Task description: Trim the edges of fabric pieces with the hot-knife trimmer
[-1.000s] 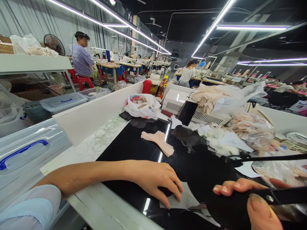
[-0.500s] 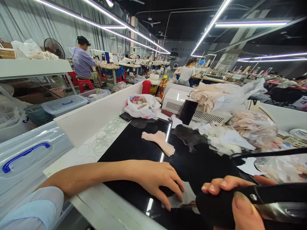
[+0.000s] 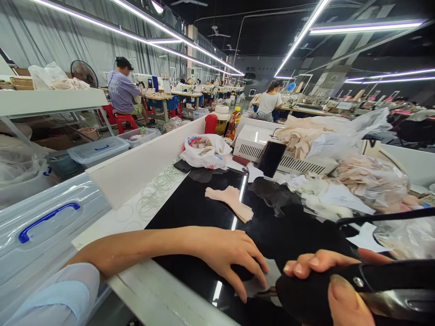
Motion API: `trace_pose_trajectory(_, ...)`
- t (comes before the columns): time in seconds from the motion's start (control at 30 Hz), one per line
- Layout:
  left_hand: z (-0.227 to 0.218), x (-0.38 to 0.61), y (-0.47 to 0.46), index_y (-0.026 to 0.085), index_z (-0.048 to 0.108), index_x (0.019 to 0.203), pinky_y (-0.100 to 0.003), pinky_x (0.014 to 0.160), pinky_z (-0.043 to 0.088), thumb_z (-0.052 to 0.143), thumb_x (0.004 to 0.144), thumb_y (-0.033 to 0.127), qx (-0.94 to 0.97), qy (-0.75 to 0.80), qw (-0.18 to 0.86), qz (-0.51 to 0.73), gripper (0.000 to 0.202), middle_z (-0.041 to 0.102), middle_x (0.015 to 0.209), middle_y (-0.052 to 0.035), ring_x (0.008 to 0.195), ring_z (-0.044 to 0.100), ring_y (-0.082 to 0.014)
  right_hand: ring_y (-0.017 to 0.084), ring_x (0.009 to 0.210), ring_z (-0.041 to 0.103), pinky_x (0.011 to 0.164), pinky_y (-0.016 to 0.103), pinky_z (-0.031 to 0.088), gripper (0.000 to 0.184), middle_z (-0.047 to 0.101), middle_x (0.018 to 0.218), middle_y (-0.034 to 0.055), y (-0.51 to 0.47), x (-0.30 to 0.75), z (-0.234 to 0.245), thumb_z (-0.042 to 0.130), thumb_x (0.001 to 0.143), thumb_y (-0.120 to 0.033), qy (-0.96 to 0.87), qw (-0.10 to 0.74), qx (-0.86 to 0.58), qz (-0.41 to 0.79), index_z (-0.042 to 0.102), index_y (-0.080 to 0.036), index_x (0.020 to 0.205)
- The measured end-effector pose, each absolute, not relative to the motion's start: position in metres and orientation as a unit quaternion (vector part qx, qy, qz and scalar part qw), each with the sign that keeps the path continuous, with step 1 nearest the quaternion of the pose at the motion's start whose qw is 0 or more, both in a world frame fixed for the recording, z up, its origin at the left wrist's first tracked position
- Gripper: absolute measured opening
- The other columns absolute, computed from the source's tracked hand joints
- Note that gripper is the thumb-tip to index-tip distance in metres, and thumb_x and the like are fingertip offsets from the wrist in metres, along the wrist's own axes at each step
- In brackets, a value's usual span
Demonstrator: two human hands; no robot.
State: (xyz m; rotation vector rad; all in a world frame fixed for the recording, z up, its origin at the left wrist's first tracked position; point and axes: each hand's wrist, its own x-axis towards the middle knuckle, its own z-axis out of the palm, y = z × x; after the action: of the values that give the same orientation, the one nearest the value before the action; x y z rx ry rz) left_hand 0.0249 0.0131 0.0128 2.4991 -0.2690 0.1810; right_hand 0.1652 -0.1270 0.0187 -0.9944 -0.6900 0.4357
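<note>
left hand: inside table edge | open gap to peach fabric

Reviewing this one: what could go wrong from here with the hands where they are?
1. The narrow tip of the black tool in the right hand lies close to the fingertips of the left hand; a slip might catch them.
2. The grey sheet lies on a glossy black surface, with the left hand's fingers on it, so it could slide if they ease off.
</note>
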Motion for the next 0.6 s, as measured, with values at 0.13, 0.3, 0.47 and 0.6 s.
trace_pose_trajectory(0.13, 0.0142, 0.0253, 0.0140, 0.021, 0.073, 0.106, -0.032, 0.113, 0.035, 0.074, 0.085, 0.039, 0.945, -0.104, 0.303, 0.059, 0.028, 0.063, 0.129, -0.0067, 0.121, 0.058, -0.0230, 0.016, 0.060, 0.056, 0.054, 0.036, 0.061, 0.051, 0.057, 0.073, -0.0037, -0.1274, 0.1627, 0.0213, 0.083, 0.069, -0.040, -0.334, 0.798, -0.460, 0.201, 0.059, -0.033, 0.114)
trace_pose_trajectory(0.3, 0.0141, 0.0265, 0.0135, 0.015, 0.072, 0.108, -0.033, 0.112, 0.036, 0.078, 0.081, 0.037, 0.954, -0.125, 0.263, 0.065, 0.035, 0.063, 0.131, -0.0101, 0.118, 0.059, -0.0237, 0.018, 0.061, 0.057, 0.054, 0.039, 0.061, 0.055, 0.056, 0.075, -0.0027, -0.1279, 0.1594, 0.0164, 0.083, 0.071, -0.044, -0.354, 0.793, -0.455, 0.199, 0.056, -0.033, 0.118)
trace_pose_trajectory(0.47, 0.0139, 0.0261, 0.0139, 0.014, 0.071, 0.107, -0.034, 0.109, 0.039, 0.078, 0.081, 0.032, 0.956, -0.139, 0.246, 0.083, 0.032, 0.065, 0.128, -0.0099, 0.117, 0.061, -0.0237, 0.020, 0.060, 0.061, 0.052, 0.044, 0.061, 0.053, 0.058, 0.074, -0.0035, -0.1240, 0.1579, 0.0146, 0.082, 0.072, -0.040, -0.356, 0.778, -0.453, 0.251, 0.054, -0.035, 0.117)
trace_pose_trajectory(0.6, 0.0185, 0.0228, 0.0150, 0.015, 0.071, 0.102, -0.033, 0.105, 0.041, 0.078, 0.081, 0.032, 0.955, -0.140, 0.246, 0.090, 0.028, 0.067, 0.121, -0.0090, 0.112, 0.063, -0.0231, 0.018, 0.057, 0.056, 0.049, 0.041, 0.059, 0.048, 0.056, 0.072, -0.0025, -0.1277, 0.1664, 0.0200, 0.082, 0.071, -0.041, -0.354, 0.790, -0.450, 0.219, 0.060, -0.035, 0.113)
